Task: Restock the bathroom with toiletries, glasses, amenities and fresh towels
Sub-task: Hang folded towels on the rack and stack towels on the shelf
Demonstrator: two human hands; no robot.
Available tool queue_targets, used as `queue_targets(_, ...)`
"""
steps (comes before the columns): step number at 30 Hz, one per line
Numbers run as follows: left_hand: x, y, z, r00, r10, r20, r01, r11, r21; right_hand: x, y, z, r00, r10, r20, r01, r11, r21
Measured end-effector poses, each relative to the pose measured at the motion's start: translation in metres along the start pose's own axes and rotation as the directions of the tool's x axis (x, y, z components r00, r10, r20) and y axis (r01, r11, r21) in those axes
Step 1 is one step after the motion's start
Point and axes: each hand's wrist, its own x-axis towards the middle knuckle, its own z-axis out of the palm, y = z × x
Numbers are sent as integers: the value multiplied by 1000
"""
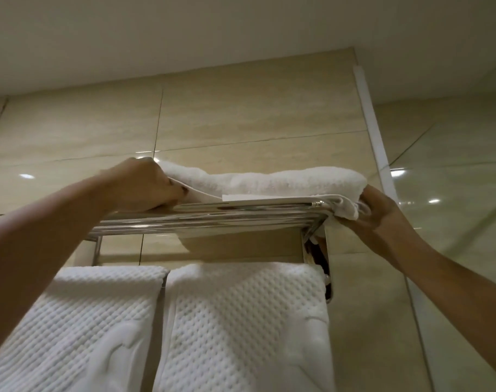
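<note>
Between the fingers of the left hand (144,185) and right hand (382,213), gripping its ends, a folded towel (269,182) lay on the rack (212,219), two hanging towels (246,321) below; toiletries went unseen

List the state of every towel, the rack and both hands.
Top towel: folded, lying on the rack.
Rack: holds three towels.
Left hanging towel: hangs below the shelf.
Right hanging towel: hangs likewise.
Left hand: grips top towel's left end.
Right hand: grips its right end.

Chrome wall rack (212,219): folded white towel (269,182) on top shelf; two waffle towels (241,321) hung on bar below.
</note>
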Motion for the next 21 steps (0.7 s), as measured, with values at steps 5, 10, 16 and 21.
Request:
queue_targets(5, -13, 1, 0, 880, 318, -352, -292, 948, 127, 12, 15, -1, 983, 184, -20, -182, 942, -281)
queue_targets(10, -8, 18, -4, 926, 377, 27, -371, 919, -137, 17, -3, 0, 981, 129, -143, -172, 922, -347)
queue_targets(16, -16, 22, 2, 939, 340, -59, -345, 922, -176, 3, -14, -5, 973, -155, -172, 53, 872, -487)
queue_targets(21, -30, 29, 10, 955, 284, -85, -296, 923, -244, -12, -11, -13, 989, -89, -121, 32, 910, -413)
